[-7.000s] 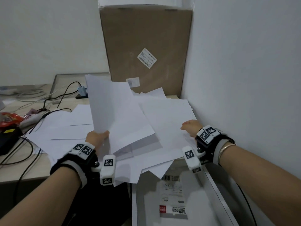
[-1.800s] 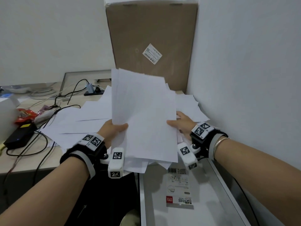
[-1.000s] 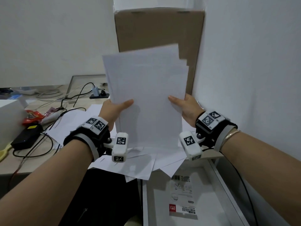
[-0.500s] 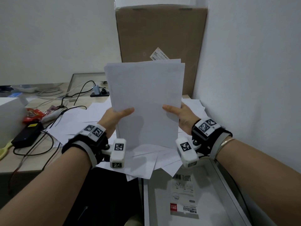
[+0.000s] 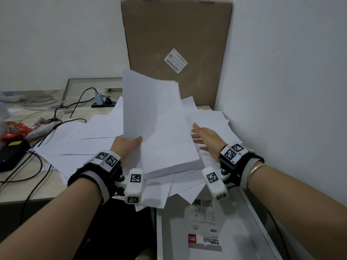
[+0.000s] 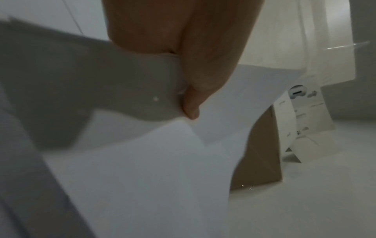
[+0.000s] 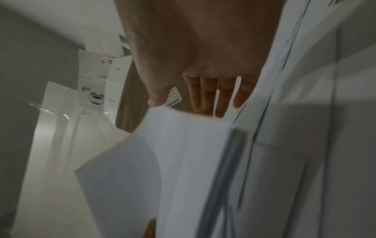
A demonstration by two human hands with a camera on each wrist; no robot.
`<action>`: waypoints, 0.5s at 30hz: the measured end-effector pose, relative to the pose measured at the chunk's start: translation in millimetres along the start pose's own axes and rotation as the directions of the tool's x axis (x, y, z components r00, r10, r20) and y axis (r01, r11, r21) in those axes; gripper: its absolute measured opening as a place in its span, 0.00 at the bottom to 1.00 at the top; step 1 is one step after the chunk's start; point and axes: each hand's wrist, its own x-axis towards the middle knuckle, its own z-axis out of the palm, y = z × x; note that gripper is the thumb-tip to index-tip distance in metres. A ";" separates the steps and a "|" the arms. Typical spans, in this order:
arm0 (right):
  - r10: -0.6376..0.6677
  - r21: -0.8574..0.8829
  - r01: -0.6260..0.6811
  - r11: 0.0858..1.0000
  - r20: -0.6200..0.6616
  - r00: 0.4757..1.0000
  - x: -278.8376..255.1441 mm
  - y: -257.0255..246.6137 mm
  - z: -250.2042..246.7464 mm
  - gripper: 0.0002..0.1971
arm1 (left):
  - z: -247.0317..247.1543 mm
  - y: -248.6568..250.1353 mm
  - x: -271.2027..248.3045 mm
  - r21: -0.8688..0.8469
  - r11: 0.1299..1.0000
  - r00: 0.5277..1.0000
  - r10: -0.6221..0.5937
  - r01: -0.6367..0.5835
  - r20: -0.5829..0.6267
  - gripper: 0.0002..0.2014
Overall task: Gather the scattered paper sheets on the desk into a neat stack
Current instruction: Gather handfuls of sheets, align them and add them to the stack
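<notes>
A gathered stack of white sheets [image 5: 159, 124] slants over the desk, its lower edge down on the loose papers. My left hand [image 5: 127, 145] pinches the stack's left edge [image 6: 142, 90], thumb on top. My right hand [image 5: 204, 136] is off the stack, to its right, fingers straight and spread [image 7: 213, 96] above the scattered sheets [image 5: 210, 119] by the wall. More loose sheets [image 5: 84, 137] lie spread over the desk to the left, and some overhang the front edge [image 5: 169, 190].
A tall cardboard box [image 5: 174, 45] stands against the back wall in the corner. Cables [image 5: 62, 113], a black adapter [image 5: 11, 154] and a red packet [image 5: 15, 128] lie at the left. A grey flat box with a label [image 5: 204, 231] sits below the desk edge.
The stack, held upright by both hands, has tipped down towards the desk. My right hand has let go and moved right, fingers straightened. The left hand keeps its hold.
</notes>
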 end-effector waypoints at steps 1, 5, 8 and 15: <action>0.016 -0.071 -0.022 0.997 -0.086 0.996 6.6 6.2 -11.2 0.18 | -0.4 -6.2 3.8 0.031 0.999 1.000 -0.023 0.024 -0.017 0.18; 0.085 -0.396 -0.213 0.893 -0.316 0.945 25.9 24.7 -55.0 0.20 | 11.4 -24.3 14.8 0.087 0.994 0.997 -0.071 0.072 -0.016 0.22; 0.189 -0.412 -0.334 0.848 -0.353 0.916 39.9 27.9 -73.1 0.32 | 23.7 -28.5 19.8 0.111 0.991 0.997 -0.076 0.075 0.009 0.23; 0.266 -0.439 -0.443 0.782 -0.407 0.874 71.3 25.8 -85.6 0.32 | 30.1 -42.8 22.4 0.255 0.966 0.999 -0.043 0.044 -0.010 0.18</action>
